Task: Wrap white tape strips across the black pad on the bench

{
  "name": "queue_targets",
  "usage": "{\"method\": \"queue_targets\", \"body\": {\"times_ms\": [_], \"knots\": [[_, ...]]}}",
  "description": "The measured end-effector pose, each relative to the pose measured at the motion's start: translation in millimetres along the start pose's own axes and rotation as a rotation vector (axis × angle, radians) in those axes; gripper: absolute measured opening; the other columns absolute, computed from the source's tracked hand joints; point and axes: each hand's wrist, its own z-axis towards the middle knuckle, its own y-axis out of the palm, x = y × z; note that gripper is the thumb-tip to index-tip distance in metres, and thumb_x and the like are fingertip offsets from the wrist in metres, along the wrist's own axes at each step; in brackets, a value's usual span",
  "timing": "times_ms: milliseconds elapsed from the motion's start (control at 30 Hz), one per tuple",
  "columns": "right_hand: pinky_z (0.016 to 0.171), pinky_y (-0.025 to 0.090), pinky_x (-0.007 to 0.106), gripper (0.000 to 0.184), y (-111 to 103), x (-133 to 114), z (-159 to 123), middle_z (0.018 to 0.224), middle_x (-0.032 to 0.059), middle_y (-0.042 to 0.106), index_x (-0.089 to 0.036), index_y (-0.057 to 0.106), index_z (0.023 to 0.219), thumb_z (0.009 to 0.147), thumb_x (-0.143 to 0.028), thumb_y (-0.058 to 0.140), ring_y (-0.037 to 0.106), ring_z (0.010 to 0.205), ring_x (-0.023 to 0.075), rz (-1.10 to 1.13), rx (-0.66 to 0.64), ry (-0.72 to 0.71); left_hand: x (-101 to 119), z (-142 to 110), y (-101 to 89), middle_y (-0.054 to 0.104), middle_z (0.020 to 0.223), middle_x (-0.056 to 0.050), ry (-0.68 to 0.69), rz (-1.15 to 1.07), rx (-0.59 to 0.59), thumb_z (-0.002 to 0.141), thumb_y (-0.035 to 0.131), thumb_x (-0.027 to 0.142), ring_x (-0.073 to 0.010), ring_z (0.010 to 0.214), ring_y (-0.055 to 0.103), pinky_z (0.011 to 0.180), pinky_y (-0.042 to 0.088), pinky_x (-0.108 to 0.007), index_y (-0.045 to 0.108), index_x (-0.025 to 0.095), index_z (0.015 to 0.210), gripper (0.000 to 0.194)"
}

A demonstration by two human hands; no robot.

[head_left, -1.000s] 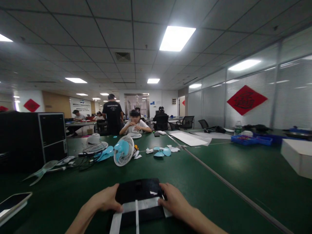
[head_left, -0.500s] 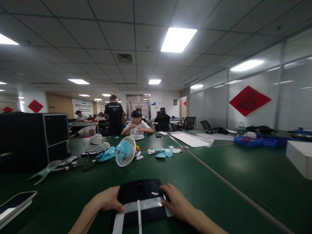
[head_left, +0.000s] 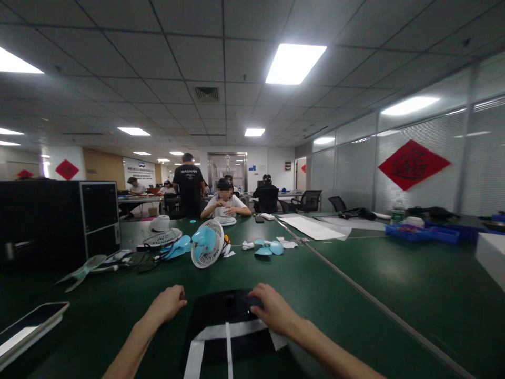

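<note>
On the green table in front of me lies a flat black piece (head_left: 221,305) with pale strips across it; its exact kind I cannot make out. My right hand (head_left: 272,310) is at its far right corner, thumb and fingers closed round a dark part there. My left hand (head_left: 169,303) hovers just left of the black piece, apart from it, with fingers curled in and nothing visible in them. Beyond the hands stands a white fan grille with light blue blades (head_left: 207,243).
A light blue fan blade (head_left: 269,247) and paper scraps lie farther back. At left are a black computer tower (head_left: 98,218), a loose blade (head_left: 84,271) and a phone (head_left: 33,321). Blue trays (head_left: 410,232) and a white box (head_left: 491,258) are at right. A person (head_left: 224,202) sits opposite.
My left hand has let go of the black piece's left edge and drawn away from it. My right hand has slid toward its far corner. The view has shifted slightly left.
</note>
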Motion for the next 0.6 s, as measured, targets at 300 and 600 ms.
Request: {"method": "queue_targets", "body": {"times_ms": [300,600], "knots": [[0.090,0.043,0.030,0.031,31.0,-31.7,50.5,0.110,0.0084,0.063,-0.018,0.066,0.107,0.078,-0.021,0.056,0.056,0.102,0.0209,-0.175,-0.072,-0.123,-44.1,21.2,1.3,0.070,0.095,-0.009,-0.166,0.063,0.138,0.086,0.040,0.029,-0.0224,0.087,0.065,0.065,0.041,-0.027,0.053,0.021,0.081,0.016],[0.083,0.045,0.030,0.026,37.6,-25.1,65.7,0.102,0.0075,0.068,-0.019,0.070,0.099,0.075,-0.025,0.062,0.060,0.098,0.0226,-0.248,-0.090,-0.062,-59.5,27.7,10.4,0.070,0.090,-0.009,-0.178,0.018,0.131,0.088,0.039,0.031,-0.0216,0.081,0.066,0.062,0.042,-0.028,0.052,0.021,0.078,0.019]]}}
